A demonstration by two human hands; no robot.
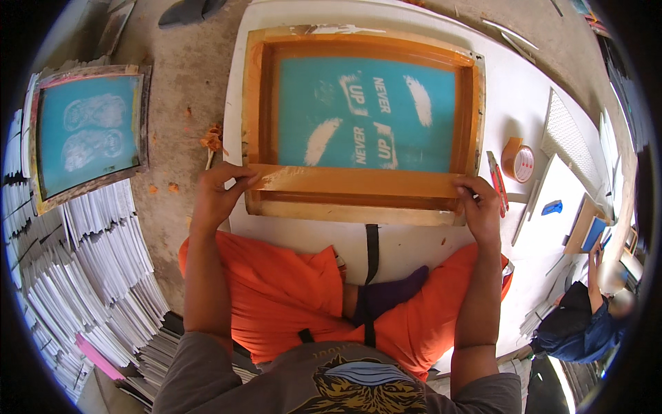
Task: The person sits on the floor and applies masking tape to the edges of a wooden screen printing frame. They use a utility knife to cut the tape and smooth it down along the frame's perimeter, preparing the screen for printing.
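Observation:
A strip of brown packing tape (358,182) is stretched level over the near side of a screen printing frame (365,215). My left hand (224,190) pinches its left end, and my right hand (480,196) pinches the right end. Whether the strip touches the mesh cannot be made out. The frame's turquoise mesh (293,110) carries pale lettering and brush-like marks, and brown tape lines its inner edges. A roll of brown tape (518,160) lies to the right of the frame. Beside my right hand is a red cutter knife (496,183).
The frame rests on a white board (238,124). Another screen frame (89,131) sits at left on stacked white sheets (96,255). Crumpled brown tape (214,138) lies left of the board. A blue object (552,207) is at right, where another person (583,324) works.

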